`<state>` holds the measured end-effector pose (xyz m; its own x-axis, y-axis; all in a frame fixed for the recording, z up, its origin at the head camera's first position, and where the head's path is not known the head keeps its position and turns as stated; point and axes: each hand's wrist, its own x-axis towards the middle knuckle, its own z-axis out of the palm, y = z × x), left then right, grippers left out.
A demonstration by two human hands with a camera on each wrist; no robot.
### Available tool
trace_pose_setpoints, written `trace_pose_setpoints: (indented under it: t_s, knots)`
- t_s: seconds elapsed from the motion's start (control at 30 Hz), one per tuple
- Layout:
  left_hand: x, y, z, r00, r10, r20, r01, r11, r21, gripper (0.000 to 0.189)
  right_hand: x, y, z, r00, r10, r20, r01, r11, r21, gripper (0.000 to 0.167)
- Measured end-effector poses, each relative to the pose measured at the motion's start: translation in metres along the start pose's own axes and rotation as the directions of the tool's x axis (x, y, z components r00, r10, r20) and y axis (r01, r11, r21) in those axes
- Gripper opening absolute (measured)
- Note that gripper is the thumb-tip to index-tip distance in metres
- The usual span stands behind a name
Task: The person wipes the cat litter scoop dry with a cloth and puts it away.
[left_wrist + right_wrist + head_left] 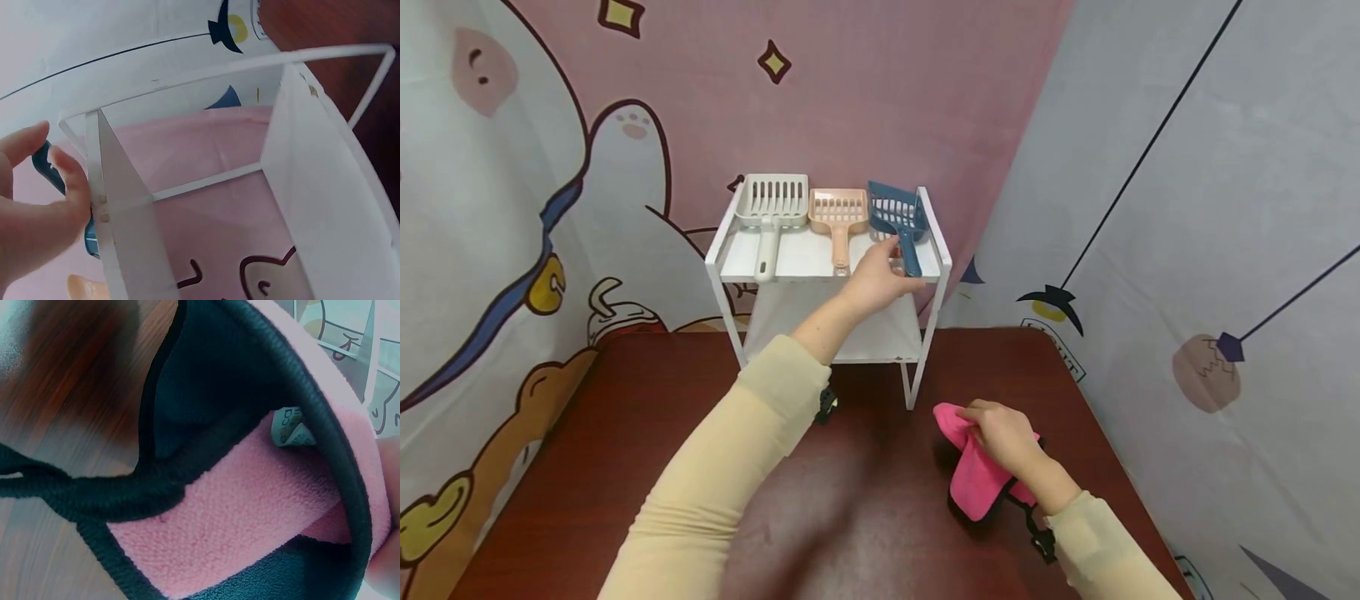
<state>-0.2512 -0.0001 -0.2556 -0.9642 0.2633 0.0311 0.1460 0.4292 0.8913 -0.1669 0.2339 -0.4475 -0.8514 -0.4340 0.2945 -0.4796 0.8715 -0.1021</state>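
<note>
A blue slotted litter scoop (898, 208) lies at the right end of a white rack's (790, 267) top shelf. My left hand (880, 277) is at its handle, thumb and index finger spread in a C on either side of it. In the left wrist view, the handle (47, 167) shows between those fingertips, and no firm grip is visible. My right hand (1006, 435) pinches the upper edge of a pink fleece piece (976, 483) with black trim. Its dark lining, a small label (292, 427) and a black cord (37, 478) face the right wrist camera.
A peach scoop (839, 212) and a cream scoop (771, 208) lie to the left of the blue one. The rack stands on a dark red-brown tabletop (647, 433). A small black object (826, 405) lies partly behind my left sleeve. Printed cloth hangs behind and at both sides.
</note>
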Motion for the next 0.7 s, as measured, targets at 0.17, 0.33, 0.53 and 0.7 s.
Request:
trace_pose_setpoints:
  t_s: [0.17, 0.33, 0.53, 0.7]
  knots:
    - [-0.001, 0.003, 0.001, 0.996, 0.068, -0.064, -0.053, 0.978, 0.202, 0.074, -0.001, 0.002, 0.0, 1.0, 0.002, -0.002, -0.002, 1.0, 0.0, 0.027]
    - [0.002, 0.006, 0.003, 0.993, 0.063, -0.102, -0.038, 0.971, 0.236, 0.07, -0.002, 0.002, 0.0, 1.0, 0.001, -0.019, -0.001, 1.0, 0.001, 0.028]
    - [0.009, 0.007, 0.003, 0.988, 0.053, -0.142, -0.018, 0.97, 0.241, 0.068, -0.004, 0.003, -0.001, 0.999, -0.005, -0.037, 0.005, 1.0, -0.001, 0.027]
    - [0.01, 0.006, 0.003, 0.987, 0.064, -0.145, -0.027, 0.97, 0.242, 0.07, -0.005, 0.004, -0.003, 0.999, 0.0, -0.032, 0.0, 1.0, 0.002, 0.027]
